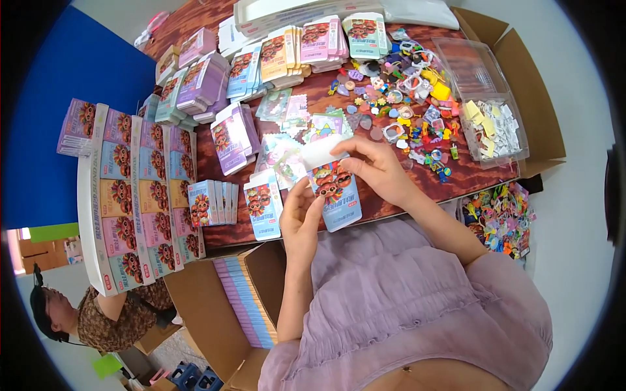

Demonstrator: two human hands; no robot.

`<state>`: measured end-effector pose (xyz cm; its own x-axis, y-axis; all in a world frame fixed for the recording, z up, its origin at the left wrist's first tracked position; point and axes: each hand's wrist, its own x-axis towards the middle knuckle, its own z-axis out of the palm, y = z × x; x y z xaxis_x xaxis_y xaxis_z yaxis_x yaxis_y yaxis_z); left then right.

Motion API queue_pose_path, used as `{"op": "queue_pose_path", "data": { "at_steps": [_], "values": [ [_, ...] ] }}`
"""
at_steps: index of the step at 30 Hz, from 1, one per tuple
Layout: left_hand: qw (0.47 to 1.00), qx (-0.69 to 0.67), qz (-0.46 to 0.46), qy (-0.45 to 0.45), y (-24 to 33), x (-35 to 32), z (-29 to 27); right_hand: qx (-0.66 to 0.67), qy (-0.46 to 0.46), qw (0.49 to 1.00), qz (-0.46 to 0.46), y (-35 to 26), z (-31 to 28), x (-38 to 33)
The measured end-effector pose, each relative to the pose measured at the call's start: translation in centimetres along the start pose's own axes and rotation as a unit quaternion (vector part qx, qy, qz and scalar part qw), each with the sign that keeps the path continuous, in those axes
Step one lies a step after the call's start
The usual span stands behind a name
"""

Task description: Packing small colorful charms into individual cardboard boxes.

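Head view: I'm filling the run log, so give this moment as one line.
left hand: holds blue packet | right hand: at packet top with white card | table: packet stacks, trinkets

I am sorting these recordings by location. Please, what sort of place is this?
Probably a small hand-packing workshop. Both hands, left hand and right hand, hold a light blue packet over a table with stacks of packets, a heap of small colourful trinkets and cardboard boxes.
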<state>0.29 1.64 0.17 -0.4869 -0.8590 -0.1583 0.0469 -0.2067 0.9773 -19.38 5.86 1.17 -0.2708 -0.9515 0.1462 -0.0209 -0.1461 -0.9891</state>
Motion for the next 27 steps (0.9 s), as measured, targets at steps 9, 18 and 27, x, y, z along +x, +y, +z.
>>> {"op": "queue_pose_path", "data": {
  "at_steps": [9, 18, 27],
  "values": [
    [0.98, 0.172, 0.095, -0.037, 2.2, -0.4, 0.0, 0.057, -0.077, 0.995, 0.008, -0.3, -0.6, -0.8],
    [0.987, 0.118, 0.038, -0.102, 2.1, -0.1, 0.1, -0.008, -0.076, 0.997, 0.018, -1.6, -0.9, -1.1],
    [0.978, 0.178, 0.036, -0.104, 0.9, -0.9, 0.3, 0.068, -0.09, 0.987, 0.116, -0.6, -1.0, -0.7]
  ]
}}
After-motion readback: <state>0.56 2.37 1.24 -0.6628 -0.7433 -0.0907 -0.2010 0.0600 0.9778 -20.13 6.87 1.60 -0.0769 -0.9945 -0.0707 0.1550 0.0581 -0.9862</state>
